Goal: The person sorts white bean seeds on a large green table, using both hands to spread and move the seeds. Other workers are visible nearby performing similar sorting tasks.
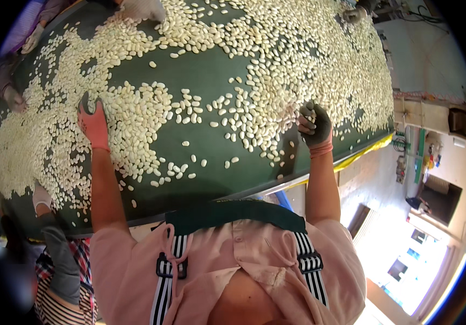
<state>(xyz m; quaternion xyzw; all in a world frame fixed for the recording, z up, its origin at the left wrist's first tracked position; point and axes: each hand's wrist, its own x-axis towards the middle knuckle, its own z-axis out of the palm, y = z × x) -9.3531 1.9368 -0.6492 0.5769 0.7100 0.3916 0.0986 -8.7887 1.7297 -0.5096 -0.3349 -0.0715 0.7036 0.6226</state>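
Observation:
Pale white beans (141, 124) lie spread in drifts over a dark green belt-like surface (189, 70). My left hand (93, 124) wears a coral glove with grey fingertips. It rests among the beans at the left, thumb and fingers apart, against the edge of a heap. Over the right part of the surface is my right hand (315, 127), its glove dark grey with a coral cuff. The fingers curl inward, and a white bean or two (310, 115) shows between them; how many it holds is hidden.
Other people's gloved hands reach in at the far edge (142, 10), the far right (354, 14), and the left side (41, 197). A metal rim with yellow sheeting (363, 154) borders the near right. Beyond lie floor and a bright doorway (411, 265).

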